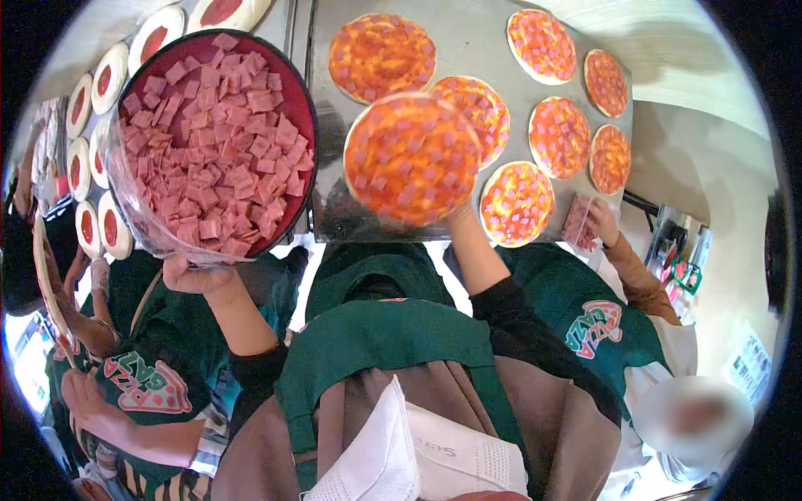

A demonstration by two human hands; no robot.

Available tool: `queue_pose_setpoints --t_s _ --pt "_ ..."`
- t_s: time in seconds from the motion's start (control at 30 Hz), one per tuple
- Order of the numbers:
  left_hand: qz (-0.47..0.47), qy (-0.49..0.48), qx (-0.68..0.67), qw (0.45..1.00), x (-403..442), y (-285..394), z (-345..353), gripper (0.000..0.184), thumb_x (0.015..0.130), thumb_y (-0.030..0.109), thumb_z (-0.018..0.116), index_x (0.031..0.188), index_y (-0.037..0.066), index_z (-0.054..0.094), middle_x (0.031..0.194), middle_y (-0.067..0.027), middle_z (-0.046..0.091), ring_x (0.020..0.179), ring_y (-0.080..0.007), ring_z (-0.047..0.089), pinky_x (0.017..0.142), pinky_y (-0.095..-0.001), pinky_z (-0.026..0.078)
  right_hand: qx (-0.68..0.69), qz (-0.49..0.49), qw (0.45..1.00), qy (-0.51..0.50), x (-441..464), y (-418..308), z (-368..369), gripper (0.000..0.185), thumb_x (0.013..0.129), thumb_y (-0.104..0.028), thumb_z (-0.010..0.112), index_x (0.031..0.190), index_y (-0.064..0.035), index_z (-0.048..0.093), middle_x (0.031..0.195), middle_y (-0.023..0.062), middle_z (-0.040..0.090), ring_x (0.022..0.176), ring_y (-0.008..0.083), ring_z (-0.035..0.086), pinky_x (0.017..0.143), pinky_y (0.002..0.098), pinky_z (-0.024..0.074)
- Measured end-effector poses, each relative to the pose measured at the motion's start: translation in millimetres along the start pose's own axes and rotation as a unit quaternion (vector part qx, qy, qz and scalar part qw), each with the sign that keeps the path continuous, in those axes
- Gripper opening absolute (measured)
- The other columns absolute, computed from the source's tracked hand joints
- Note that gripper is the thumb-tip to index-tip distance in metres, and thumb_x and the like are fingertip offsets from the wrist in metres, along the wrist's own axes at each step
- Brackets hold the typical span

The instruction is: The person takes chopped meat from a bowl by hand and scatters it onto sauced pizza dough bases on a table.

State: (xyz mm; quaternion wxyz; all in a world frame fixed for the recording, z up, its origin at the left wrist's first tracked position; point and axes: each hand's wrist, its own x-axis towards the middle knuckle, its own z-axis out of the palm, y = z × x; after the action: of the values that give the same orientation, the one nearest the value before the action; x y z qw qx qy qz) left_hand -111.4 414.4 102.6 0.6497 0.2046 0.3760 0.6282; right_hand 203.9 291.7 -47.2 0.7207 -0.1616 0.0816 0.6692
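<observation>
My left hand [197, 275] grips the lower edge of a large red bowl [298, 108], its fingers partly hidden under it. Diced ham [209, 154] fills the bowl, and clear plastic wrap [134, 213] hangs over its left rim. A small pizza [413, 159], slightly blurred, rests on my right hand [462, 219], whose fingers are hidden beneath it. This pizza has red sauce and scattered ham squares, and it overlaps another topped pizza [480, 108] behind it. The metal table [468, 37] lies beneath them.
More topped pizzas [382, 57] lie on the table, several to the right. Sauced dough rounds [156, 37] line the left. A co-worker's hand [603, 221] at right holds a clear container [578, 224] of ham. Another co-worker in a green apron [142, 367] stands at left.
</observation>
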Motion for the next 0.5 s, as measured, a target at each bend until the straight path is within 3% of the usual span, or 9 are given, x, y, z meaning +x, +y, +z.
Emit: queue_pose_setpoints --t_s 0.1,0.17,0.33,0.43,0.5 --pt "-0.033 -0.068 -0.045 0.996 10 0 -7 0.079 0.05 0.016 0.048 0.127 0.006 0.03 0.127 -0.0143 0.036 0.12 -0.0343 0.029 0.099 -0.0511 0.021 -0.004 -0.02 1.0 -0.015 47 -47 -2 0.053 0.085 -0.041 0.025 0.124 -0.0077 0.036 0.129 0.013 0.036 0.117 0.0314 0.035 0.097 0.0474 0.0287" --pt "-0.057 -0.159 -0.147 0.975 13 -5 7 0.077 0.052 0.01 0.044 0.127 0.001 0.027 0.123 -0.0183 0.038 0.116 -0.0352 0.033 0.097 -0.0556 0.022 -0.007 -0.032 0.999 -0.024 74 -85 -6 0.053 0.085 -0.041 0.025 0.124 -0.0079 0.036 0.129 0.013 0.035 0.117 0.0315 0.035 0.097 0.0476 0.0286" --pt "-0.069 -0.182 -0.148 0.97 19 -17 22 0.08 0.05 0.01 0.044 0.128 0.003 0.026 0.123 -0.0168 0.038 0.113 -0.0344 0.036 0.097 -0.0542 0.021 -0.01 -0.062 0.997 -0.052 160 -171 -24 0.053 0.085 -0.041 0.025 0.125 -0.0082 0.035 0.129 0.0128 0.035 0.117 0.0316 0.034 0.097 0.048 0.0282" --pt "-0.065 -0.101 -0.09 0.989 19 -21 33 0.082 0.049 0.012 0.046 0.128 0.003 0.026 0.123 -0.0163 0.039 0.112 -0.0338 0.037 0.098 -0.0535 0.021 -0.01 -0.08 0.994 -0.068 192 -188 -26 0.053 0.085 -0.042 0.025 0.125 -0.0084 0.035 0.13 0.0127 0.034 0.118 0.0317 0.034 0.097 0.0483 0.0279" --pt "-0.066 -0.101 -0.088 0.989 23 -26 29 0.082 0.049 0.012 0.046 0.128 0.003 0.026 0.123 -0.0163 0.039 0.113 -0.0337 0.037 0.098 -0.0536 0.021 -0.01 -0.094 0.992 -0.078 205 -201 -28 0.053 0.085 -0.042 0.025 0.125 -0.0086 0.035 0.13 0.0127 0.034 0.118 0.0318 0.033 0.097 0.0484 0.0277"
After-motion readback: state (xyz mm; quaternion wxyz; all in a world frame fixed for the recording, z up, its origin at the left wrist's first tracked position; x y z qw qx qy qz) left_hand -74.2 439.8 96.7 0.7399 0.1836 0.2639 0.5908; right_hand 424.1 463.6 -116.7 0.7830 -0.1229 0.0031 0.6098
